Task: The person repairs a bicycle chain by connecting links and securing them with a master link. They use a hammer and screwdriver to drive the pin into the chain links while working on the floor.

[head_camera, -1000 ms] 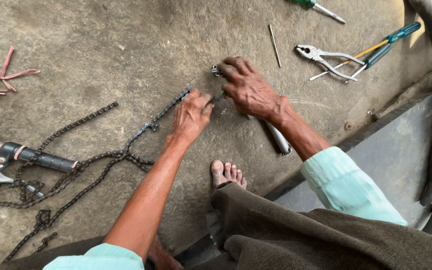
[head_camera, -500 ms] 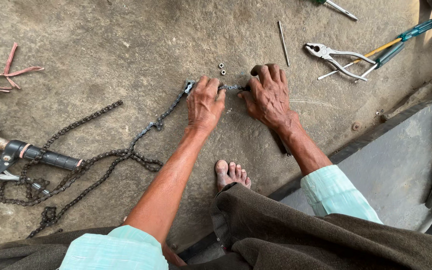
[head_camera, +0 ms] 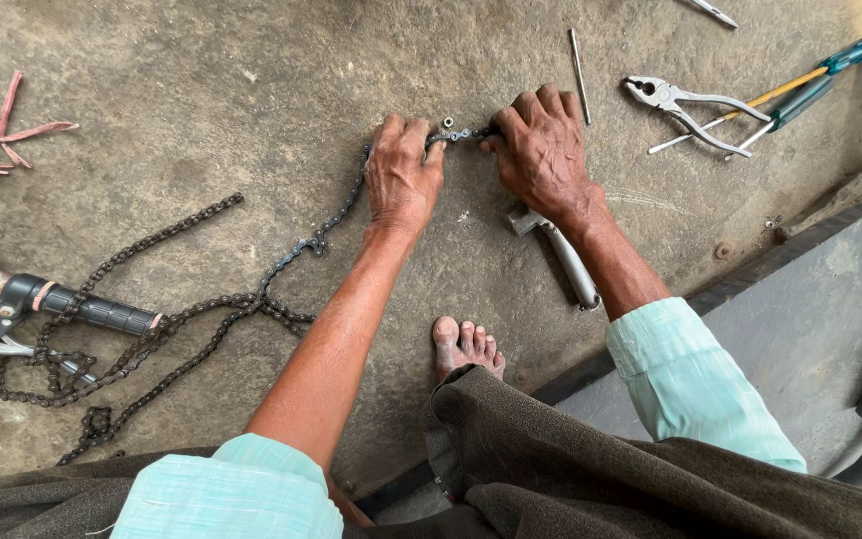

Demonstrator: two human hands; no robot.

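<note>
- The long dark steel bicycle chain lies on the rough concrete floor, piled in loops beside a black rubber handlebar grip at the left, then running up and right to the two hands.
- The left hand presses palm-down on the chain, its fingers curled and closed over the links; the thumb side pins the free end against the floor.
- Between the hands a short run of links shows, pulled straight, with a small steel nut just beside it.
- The right hand is closed over the other end of that run, knuckles up; what the fingertips grip beneath is probably a link or pin, but it is hidden.
- To do this well, both hands should keep the links flat and taut so the joint lines up without twisting.
- A silver metal tool handle lies under the right wrist.
- Steel pliers and a green-handled screwdriver lie well apart to the right.
</note>
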